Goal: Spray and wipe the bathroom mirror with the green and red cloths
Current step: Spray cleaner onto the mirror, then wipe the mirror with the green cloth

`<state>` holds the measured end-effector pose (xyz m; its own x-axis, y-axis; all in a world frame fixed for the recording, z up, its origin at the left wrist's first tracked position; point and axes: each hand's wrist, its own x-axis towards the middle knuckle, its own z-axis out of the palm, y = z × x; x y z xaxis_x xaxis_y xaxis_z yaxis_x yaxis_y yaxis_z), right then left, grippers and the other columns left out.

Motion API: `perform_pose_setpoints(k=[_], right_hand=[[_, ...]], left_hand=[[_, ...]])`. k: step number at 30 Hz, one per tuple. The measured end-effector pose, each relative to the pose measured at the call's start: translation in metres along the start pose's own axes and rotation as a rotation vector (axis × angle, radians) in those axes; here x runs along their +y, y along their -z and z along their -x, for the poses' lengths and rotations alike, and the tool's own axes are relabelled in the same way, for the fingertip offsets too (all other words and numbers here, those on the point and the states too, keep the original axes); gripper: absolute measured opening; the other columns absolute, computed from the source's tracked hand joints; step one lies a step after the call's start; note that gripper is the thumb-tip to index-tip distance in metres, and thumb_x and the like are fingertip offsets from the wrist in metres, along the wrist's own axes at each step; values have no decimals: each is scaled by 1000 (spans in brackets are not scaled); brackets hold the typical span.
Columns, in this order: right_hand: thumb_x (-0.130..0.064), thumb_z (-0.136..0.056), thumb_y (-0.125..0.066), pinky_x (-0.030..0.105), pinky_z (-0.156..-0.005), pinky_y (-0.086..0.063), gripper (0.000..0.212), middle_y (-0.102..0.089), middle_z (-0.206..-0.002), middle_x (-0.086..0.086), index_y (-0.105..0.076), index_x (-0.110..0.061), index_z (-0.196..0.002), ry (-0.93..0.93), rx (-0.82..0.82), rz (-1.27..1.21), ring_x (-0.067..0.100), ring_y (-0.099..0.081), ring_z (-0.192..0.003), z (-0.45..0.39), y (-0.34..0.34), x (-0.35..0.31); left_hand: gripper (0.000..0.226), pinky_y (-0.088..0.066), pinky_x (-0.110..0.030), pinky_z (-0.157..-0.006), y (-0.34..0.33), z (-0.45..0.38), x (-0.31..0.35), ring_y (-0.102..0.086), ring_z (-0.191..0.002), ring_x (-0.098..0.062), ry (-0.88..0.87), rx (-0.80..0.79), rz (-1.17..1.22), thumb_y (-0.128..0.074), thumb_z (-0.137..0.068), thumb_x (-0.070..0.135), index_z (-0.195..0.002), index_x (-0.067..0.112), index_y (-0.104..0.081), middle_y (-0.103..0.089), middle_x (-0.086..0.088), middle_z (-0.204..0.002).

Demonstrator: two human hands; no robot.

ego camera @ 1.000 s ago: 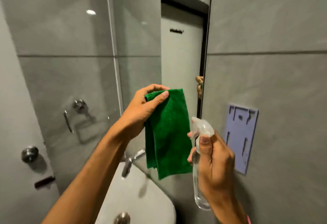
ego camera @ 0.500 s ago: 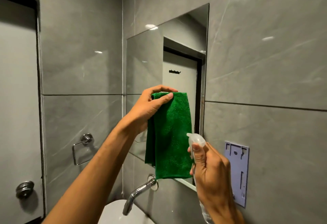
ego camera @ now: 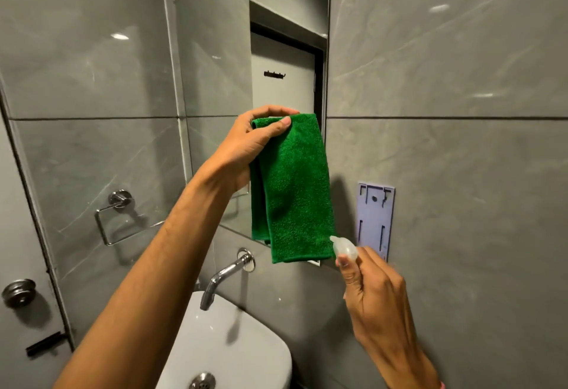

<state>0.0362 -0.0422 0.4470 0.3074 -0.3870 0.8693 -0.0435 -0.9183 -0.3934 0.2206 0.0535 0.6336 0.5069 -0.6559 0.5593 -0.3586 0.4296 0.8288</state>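
**Bathroom mirror station: items in view**

- Mirror (ego camera: 215, 87): wall-mounted, upper centre of the frame, reflecting a pale door with a row of hooks.
- Green cloth (ego camera: 292, 192): folded, hanging lengthwise in front of the mirror's lower right corner. Its top edge is pinched between thumb and fingers of the left hand (ego camera: 255, 143), which is closed on it at frame centre.
- Spray bottle (ego camera: 345, 249): clear; only the nozzle head shows, just beside the cloth's lower right corner. The right hand (ego camera: 375, 299) is wrapped around it at lower right, body of the bottle hidden.
- Lilac wall bracket (ego camera: 375, 219): on the grey tile, right of the mirror.
- Chrome tap (ego camera: 224, 275): below the mirror, over the white basin (ego camera: 233, 355), bottom centre.
- Towel ring (ego camera: 118, 216): left wall.
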Motion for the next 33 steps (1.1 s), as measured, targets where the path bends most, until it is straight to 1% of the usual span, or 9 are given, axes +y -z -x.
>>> perform_pose_setpoints(k=[4,7,12,16,21,24,28,30,33], right_hand=[[-66,-100,-36,20,-55,-48,63,-55,-79,-15,-75,-19,-114,-118,26,-69,14,-66,-57,35,21,19],[-60,-100,-45,5,-58,-43,43,-63,-74,-4,-71,-26,-100,-284,127,-138,4,-67,-59,70,34,37],[-29,-101,-61,17,-65,-43,19,-56,-86,-5,-78,-23,-107,-617,20,-185,2,-58,-66,152,53,76],[-23,-97,-68,20,-77,-52,23,-60,-92,0,-76,-44,-100,-843,-46,-193,5,-66,-80,227,65,107],[-13,-93,-73,29,-73,-63,22,-71,-84,-16,-78,-4,-113,-1059,-163,-61,3,-71,-75,294,62,151],[-11,-90,-76,34,-93,-56,18,-69,-93,-9,-80,-7,-107,-1066,-280,66,16,-69,-90,314,57,173],[-10,-90,-75,-9,-71,-40,16,-71,-87,-8,-80,-3,-104,-1044,-376,136,-17,-67,-83,330,52,195],[-10,-91,-74,-13,-69,-35,16,-63,-81,-20,-80,-2,-104,-1013,-399,174,-34,-56,-83,334,50,204],[-8,-89,-75,13,-85,-54,19,-70,-89,-1,-76,0,-106,-1080,-447,204,-5,-67,-86,328,44,218]], left_hand=[[14,-62,-23,-70,-18,6,-23,-71,-73,-11,37,-31,36,-64,-96,6,-105,12,-73,-75,-5,-83],[13,-62,-23,-72,-36,23,-48,-72,-73,-9,37,-47,44,-63,-96,6,-101,14,-72,-77,2,-78],[13,-58,-20,-74,-68,78,-104,-71,-77,-4,85,-102,34,-64,-96,8,-98,19,-71,-77,10,-79],[17,-58,-19,-73,-89,129,-160,-71,-80,-4,207,-118,49,-63,-97,9,-95,23,-72,-77,12,-82],[14,-57,-19,-74,-105,179,-218,-68,-84,-7,382,-113,78,-63,-97,10,-99,20,-72,-75,6,-90],[13,-55,-16,-74,-108,196,-238,-68,-86,-4,410,-137,54,-64,-97,11,-101,20,-73,-74,9,-92],[16,-54,-14,-75,-107,204,-253,-69,-89,-2,450,-204,32,-65,-96,10,-106,19,-74,-76,12,-99],[17,-54,-14,-77,-105,205,-255,-69,-91,-2,455,-228,39,-65,-96,8,-107,19,-74,-77,11,-102],[19,-54,-13,-76,-103,202,-252,-70,-91,-1,461,-242,49,-65,-95,7,-106,20,-74,-77,12,-100]])
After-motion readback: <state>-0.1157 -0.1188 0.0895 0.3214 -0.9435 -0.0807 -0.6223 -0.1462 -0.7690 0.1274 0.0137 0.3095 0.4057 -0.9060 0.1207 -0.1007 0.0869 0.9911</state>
